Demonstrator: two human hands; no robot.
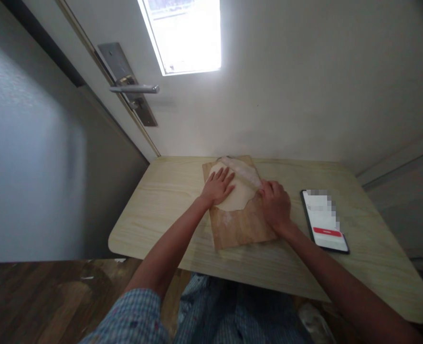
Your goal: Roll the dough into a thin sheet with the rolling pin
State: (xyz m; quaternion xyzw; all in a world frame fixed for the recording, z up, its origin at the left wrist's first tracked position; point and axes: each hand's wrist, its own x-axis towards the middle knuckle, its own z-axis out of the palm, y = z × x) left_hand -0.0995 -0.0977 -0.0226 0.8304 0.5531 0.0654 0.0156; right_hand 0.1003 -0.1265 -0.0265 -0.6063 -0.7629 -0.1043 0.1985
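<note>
A thin, pale sheet of dough lies on a wooden board, its outline uneven along the near right side. My left hand rests flat on the dough's left part, palm down and fingers spread. At the right edge, the fingers of my right hand are curled closed on the dough. A whitish, flour-dusted band runs from the dough's far edge down to these fingers; it looks like a lifted or folded edge. My right fingertips are partly hidden. Flour dusts the board's near left part.
The board sits on a light wood-grain table with rounded corners. To its right lies a phone with a lit screen. Behind the table stands a white door with a metal lever handle and a bright window pane.
</note>
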